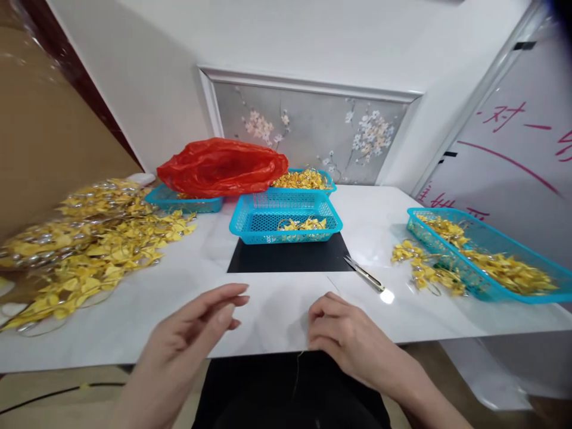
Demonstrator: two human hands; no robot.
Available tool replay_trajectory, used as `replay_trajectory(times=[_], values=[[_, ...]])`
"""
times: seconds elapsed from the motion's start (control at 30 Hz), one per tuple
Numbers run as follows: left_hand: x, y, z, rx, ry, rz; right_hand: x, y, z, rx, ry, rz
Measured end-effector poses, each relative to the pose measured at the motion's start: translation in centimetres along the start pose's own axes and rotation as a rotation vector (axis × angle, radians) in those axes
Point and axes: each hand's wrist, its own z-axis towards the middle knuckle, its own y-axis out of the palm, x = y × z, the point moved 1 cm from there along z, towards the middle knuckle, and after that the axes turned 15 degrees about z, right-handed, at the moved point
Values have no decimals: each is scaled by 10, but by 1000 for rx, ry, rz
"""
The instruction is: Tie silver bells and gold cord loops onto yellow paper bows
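My left hand [192, 333] hovers over the front edge of the white table [268, 298], its fingers apart and nothing between them. To its right, my right hand [339, 330] rests at the table edge with its fingers curled together. A thin thread [298, 372] hangs down beside the right fingertips, over my dark clothing; its upper end is hidden at the fingers. Beyond my hands lies a black mat [286, 259], with a blue basket [286, 237] on its far part holding a few yellow flower pieces [304, 224]. Small thread snips [364, 274] lie right of the mat.
Yellow flower strands with silvery beads [111, 244] are heaped at the left. A red plastic bag [218, 167] covers part of a back-left basket [210, 205]. Another filled basket [333, 179] stands behind. At right are a long blue basket [482, 292] and loose yellow pieces [426, 271].
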Motion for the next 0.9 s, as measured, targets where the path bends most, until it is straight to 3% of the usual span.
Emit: replay_trajectory(times=[0.07, 0.13, 0.3, 0.5, 0.67, 0.9], values=[[14, 15, -2, -163, -129, -264, 2, 2, 2, 15, 15, 59], [16, 26, -5, -295, -276, -494, 3, 2, 4, 53, 43, 144], [16, 41, -7, -428, -482, -764, -6, -4, 16, 160, 82, 335], [29, 52, -6, -521, -529, -916, -29, -22, 42, 288, -28, 373], [31, 52, -10, -499, -552, -938, -33, -35, 52, 374, -96, 382], [26, 50, -14, -552, -399, -764, -33, -41, 54, 400, -119, 352]])
